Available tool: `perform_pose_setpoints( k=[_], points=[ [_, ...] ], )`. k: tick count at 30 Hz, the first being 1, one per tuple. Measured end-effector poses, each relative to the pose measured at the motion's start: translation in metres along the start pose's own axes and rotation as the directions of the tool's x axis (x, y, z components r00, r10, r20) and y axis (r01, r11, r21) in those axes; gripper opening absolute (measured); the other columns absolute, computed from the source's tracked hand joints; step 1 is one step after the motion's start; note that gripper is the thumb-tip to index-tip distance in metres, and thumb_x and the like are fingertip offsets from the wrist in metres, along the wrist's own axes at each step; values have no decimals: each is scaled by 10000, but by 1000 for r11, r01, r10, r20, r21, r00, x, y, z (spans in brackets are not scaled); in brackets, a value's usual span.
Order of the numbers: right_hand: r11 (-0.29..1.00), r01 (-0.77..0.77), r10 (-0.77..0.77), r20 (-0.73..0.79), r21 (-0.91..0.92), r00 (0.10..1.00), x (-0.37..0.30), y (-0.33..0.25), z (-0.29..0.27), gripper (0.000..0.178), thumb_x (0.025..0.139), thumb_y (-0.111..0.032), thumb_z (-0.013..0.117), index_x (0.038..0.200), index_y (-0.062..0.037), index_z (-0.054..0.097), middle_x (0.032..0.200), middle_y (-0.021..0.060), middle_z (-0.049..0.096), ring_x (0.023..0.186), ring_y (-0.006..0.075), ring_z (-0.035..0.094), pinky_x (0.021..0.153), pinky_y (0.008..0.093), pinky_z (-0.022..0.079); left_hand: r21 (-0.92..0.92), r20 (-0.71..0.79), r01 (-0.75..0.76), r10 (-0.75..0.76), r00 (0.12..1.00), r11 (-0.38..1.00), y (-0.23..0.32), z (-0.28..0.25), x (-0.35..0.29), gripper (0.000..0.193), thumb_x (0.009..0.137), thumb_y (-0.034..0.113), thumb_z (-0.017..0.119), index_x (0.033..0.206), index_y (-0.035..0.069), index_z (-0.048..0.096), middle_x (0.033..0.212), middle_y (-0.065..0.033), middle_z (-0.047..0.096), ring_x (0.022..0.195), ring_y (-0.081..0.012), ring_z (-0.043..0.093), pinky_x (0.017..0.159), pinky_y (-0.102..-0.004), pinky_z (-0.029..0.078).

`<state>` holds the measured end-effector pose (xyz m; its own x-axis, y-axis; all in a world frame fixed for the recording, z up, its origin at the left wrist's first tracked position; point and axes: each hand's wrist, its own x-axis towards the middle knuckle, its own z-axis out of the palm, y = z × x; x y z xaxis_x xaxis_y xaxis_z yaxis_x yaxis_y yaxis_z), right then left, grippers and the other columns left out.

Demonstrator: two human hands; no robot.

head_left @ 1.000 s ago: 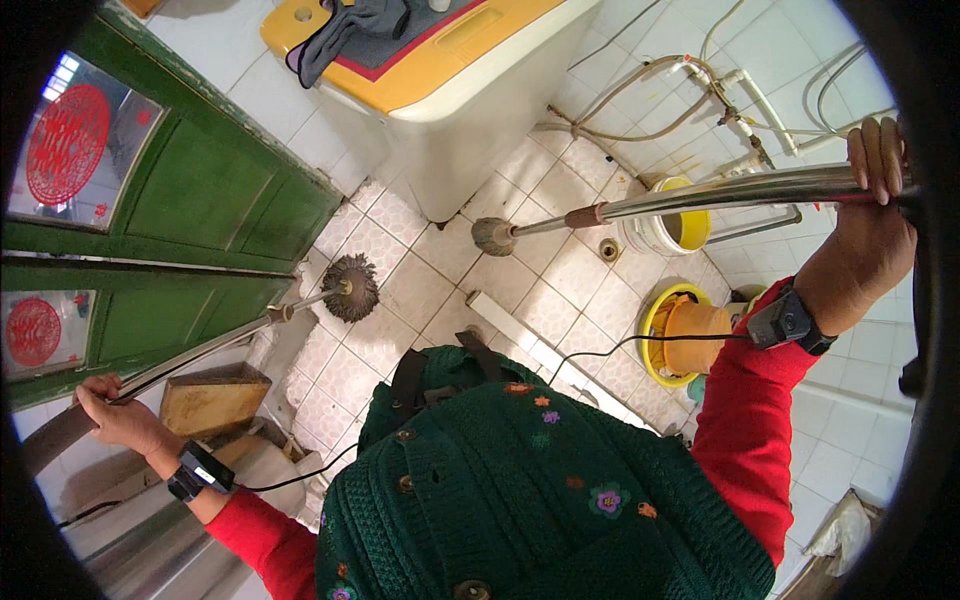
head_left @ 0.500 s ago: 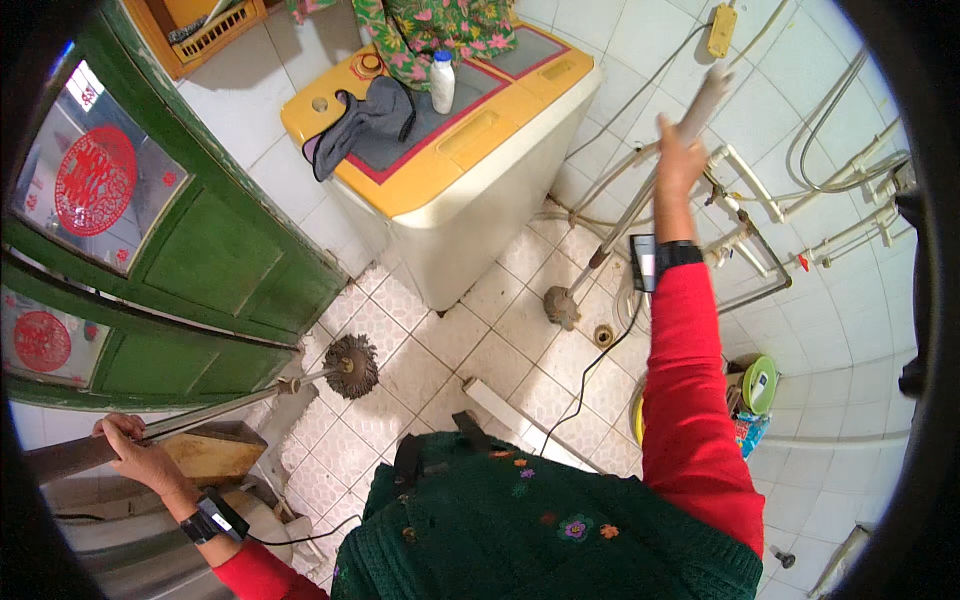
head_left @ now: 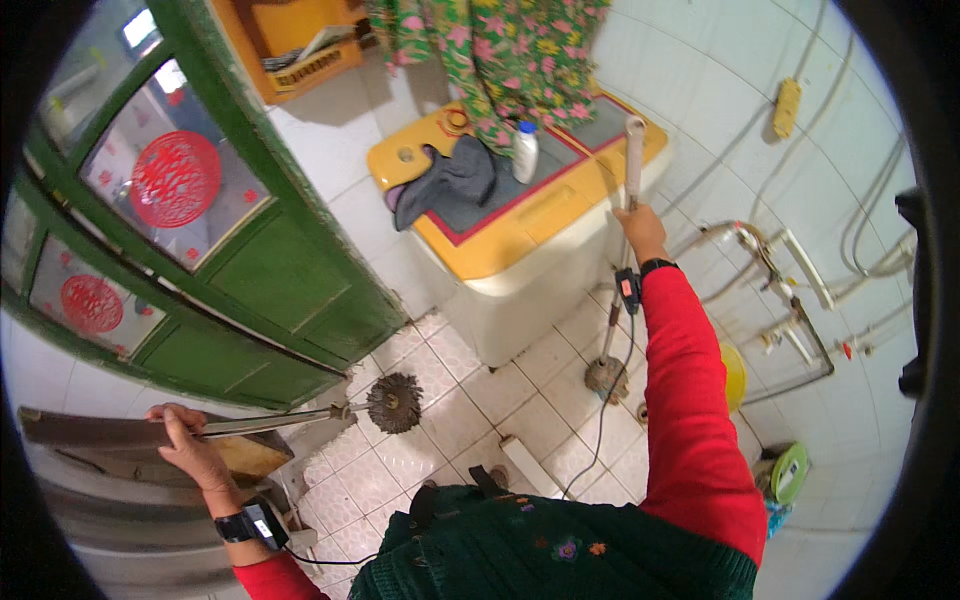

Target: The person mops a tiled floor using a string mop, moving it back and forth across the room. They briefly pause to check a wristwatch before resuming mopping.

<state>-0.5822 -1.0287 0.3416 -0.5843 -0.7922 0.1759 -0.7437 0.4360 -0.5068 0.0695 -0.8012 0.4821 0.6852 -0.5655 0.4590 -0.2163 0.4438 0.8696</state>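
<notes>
1. Head view, left side: in the left hand (head_left: 190,450), fingers wrapped round a dark grip, the left mop (head_left: 395,403), shaggy head just beside the green door (head_left: 250,270) — cannot tell whether touching the floor. Swung carelessly, could catch on the door's edge.
2. Head view, right side: in the right hand (head_left: 642,232), closed near the lower end of a pale grip, the right mop (head_left: 598,375), near upright beside the washing machine (head_left: 545,225), head down at the tiles. Tipped left, could knock over the white bottle (head_left: 525,158) on top.
3. Head view, lower middle: from the wrist device (head_left: 628,290), a black cable (head_left: 600,440), hanging across the right mop's head — could snag if twisted or lifted. On the floor, a white strip (head_left: 530,465), likely to catch a sideways sweep.
</notes>
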Motion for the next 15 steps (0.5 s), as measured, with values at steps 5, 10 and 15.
perform_pose_setpoints(
  k=[5,10,15],
  points=[
    [999,-34,31,56,39,998,52,22,41,429,731,-423,606,948,-56,654,933,185,643,931,350,601,798,444,460,54,84,-76,71,994,996,7,6,-7,146,852,170,514,808,82,405,540,18,340,487,-71,319,475,-226,304],
    [986,66,-60,-45,150,997,99,65,81,313,683,-234,608,864,22,617,828,261,610,814,418,582,720,475,451,22,65,-26,24,998,999,10,-4,-6,107,836,145,508,856,83,423,583,-9,402,489,-93,364,452,-235,311],
    [976,101,-111,44,194,993,97,53,92,328,674,-161,633,922,48,584,890,251,611,864,392,585,751,437,462,85,70,-18,12,997,996,9,2,-6,100,846,122,493,813,95,402,613,11,384,497,-90,343,460,-248,311]
  ],
)
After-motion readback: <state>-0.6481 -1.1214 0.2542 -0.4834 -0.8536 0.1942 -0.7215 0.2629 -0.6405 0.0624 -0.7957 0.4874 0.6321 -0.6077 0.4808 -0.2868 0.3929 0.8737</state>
